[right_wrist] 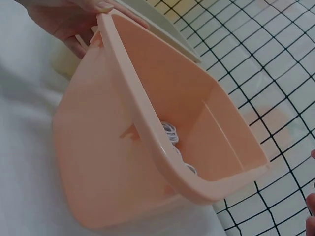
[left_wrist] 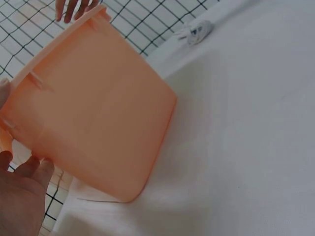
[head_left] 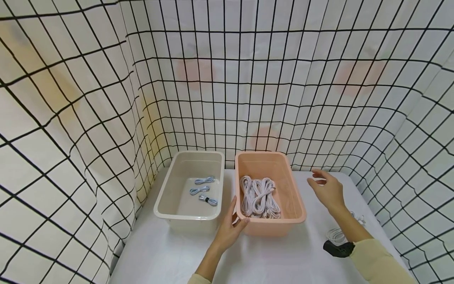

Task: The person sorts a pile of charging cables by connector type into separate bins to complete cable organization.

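Note:
My left hand (head_left: 227,232) grips the near left corner of a peach plastic bin (head_left: 276,227), its thumb at the front rim and fingers along the left side. Inside lie several bundled white cables (head_left: 260,197), heaped to the left. My right hand (head_left: 328,191) hovers just right of this bin, fingers loosely bent and holding nothing. In the right wrist view, the left thumb lies over the rim of the bin (right_wrist: 98,123), and only the right fingertips (right_wrist: 310,201) show at the edge.
A cream bin (head_left: 184,216) stands left of the peach one, with three small bluish-white cable bundles (head_left: 202,190) inside. More white cable (head_left: 335,236) lies on the white table by the right forearm, near a black wrist device (head_left: 338,249). Black netting (head_left: 248,83) surrounds the back and sides.

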`<state>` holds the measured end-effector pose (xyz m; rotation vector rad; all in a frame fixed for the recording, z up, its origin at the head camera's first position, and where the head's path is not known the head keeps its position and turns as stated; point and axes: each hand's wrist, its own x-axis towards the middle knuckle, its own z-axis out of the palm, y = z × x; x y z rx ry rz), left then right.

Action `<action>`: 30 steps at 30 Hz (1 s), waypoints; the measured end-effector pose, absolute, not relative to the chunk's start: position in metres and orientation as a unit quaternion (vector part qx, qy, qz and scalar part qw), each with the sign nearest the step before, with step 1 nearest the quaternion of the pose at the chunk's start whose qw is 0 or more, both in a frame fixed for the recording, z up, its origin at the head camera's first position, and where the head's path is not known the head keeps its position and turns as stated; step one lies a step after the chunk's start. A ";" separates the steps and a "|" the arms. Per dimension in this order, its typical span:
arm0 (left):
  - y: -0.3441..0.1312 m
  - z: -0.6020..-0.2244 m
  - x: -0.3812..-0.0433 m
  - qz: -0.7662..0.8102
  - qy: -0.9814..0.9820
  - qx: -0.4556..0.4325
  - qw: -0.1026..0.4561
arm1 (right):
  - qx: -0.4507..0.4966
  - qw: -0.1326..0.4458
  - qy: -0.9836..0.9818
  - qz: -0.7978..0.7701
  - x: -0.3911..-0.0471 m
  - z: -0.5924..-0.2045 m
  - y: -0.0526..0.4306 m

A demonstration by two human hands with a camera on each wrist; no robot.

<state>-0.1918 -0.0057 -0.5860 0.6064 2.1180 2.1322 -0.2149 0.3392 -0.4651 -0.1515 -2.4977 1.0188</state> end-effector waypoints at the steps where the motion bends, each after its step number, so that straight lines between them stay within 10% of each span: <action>1: -0.006 -0.586 -0.192 0.694 0.691 0.197 0.037 | -0.054 0.219 -0.903 0.367 -0.214 -0.466 0.341; 30: -0.006 -0.587 -0.191 0.692 0.693 0.197 0.040 | -0.149 0.208 -0.905 0.340 -0.175 -0.499 0.414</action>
